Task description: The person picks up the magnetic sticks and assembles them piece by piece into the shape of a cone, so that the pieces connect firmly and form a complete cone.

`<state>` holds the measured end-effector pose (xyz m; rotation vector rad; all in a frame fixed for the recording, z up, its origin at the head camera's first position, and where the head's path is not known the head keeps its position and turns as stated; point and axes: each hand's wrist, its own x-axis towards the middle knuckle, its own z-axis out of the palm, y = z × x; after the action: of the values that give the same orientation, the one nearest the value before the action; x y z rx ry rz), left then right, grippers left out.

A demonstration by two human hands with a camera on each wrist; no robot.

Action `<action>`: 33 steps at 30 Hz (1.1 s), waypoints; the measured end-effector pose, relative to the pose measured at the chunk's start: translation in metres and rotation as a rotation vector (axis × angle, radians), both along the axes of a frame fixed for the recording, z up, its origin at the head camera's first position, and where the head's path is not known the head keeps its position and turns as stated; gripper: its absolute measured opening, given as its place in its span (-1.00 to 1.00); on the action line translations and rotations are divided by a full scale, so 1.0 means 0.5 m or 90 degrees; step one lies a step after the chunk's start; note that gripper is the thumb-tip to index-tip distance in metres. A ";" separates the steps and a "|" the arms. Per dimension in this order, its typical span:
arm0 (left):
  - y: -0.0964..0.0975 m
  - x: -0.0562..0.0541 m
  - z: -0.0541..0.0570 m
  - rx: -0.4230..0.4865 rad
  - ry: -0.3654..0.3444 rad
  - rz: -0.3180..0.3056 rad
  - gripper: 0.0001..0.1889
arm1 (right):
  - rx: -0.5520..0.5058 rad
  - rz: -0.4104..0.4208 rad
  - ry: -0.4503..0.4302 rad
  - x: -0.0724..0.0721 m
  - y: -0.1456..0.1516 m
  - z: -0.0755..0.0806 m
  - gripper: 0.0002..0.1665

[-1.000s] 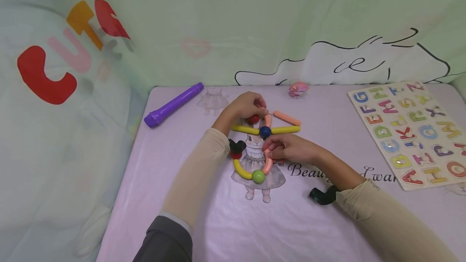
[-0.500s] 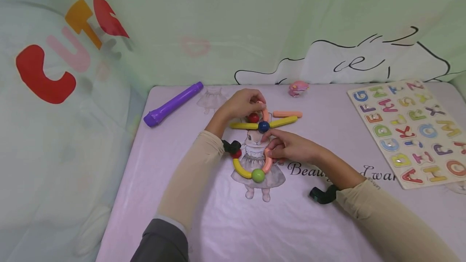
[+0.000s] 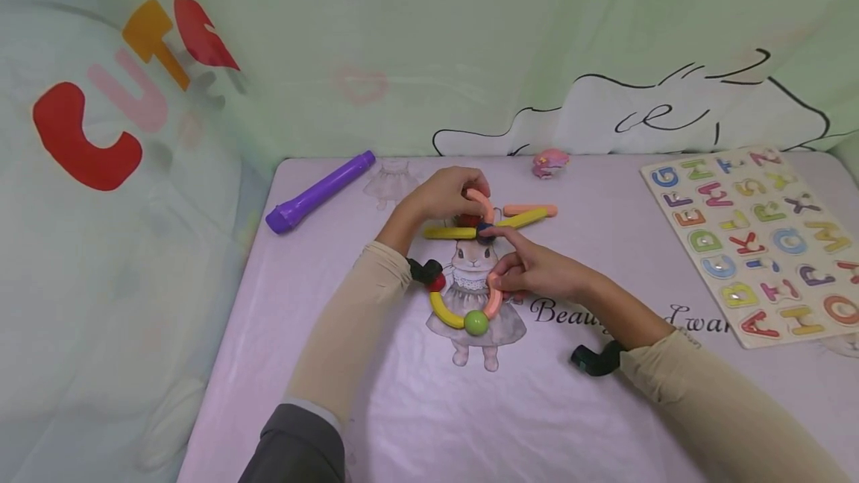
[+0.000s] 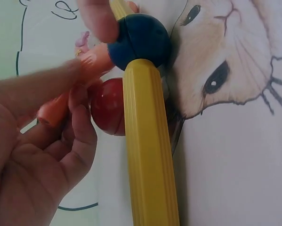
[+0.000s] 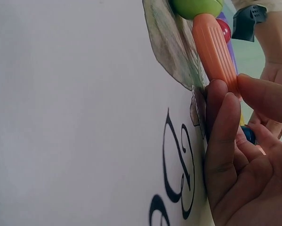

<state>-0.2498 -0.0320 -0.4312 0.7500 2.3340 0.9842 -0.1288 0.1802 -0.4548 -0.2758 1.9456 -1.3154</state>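
Observation:
My left hand (image 3: 448,194) pinches a curved orange rod (image 4: 97,64) that joins a dark blue ball (image 4: 143,40). Two straight yellow rods (image 4: 150,150) stick out from that ball to either side. A red ball (image 4: 105,106) sits beside the rods, close to the left fingers. My right hand (image 3: 542,273) grips the upper end of another curved orange rod (image 5: 213,49) between thumb and fingers. Its index finger reaches up and touches the blue ball. This lower rod meets a green ball (image 3: 476,323), followed by a curved yellow rod (image 3: 444,311) and a second red ball (image 3: 438,284).
A loose straight orange rod (image 3: 520,209) lies behind the right yellow rod. A purple toy microphone (image 3: 321,194) is at the back left, a small pink toy (image 3: 550,163) at the back. On the right lies a wooden letter board (image 3: 728,323). Fabric walls rise behind and left.
The left hand shifts slightly left, and the blue ball with its yellow rods moves a little away and tilts. The right index finger extends onto the blue ball. The loose orange rod has turned.

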 end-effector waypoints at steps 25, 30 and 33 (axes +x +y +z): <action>-0.049 0.010 0.006 0.084 -0.045 0.073 -0.78 | -0.003 0.001 -0.009 0.000 -0.003 0.003 0.09; -0.078 0.033 0.026 0.103 -0.086 0.088 -0.74 | 0.000 -0.006 -0.011 -0.001 0.000 0.002 0.12; -0.097 0.051 0.031 0.088 -0.110 0.085 -0.73 | 0.004 -0.007 -0.011 0.000 0.000 0.001 0.12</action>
<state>-0.2241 -0.0802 -0.4160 0.5425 2.2061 1.2288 -0.1289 0.1804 -0.4544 -0.2503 1.9393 -1.3153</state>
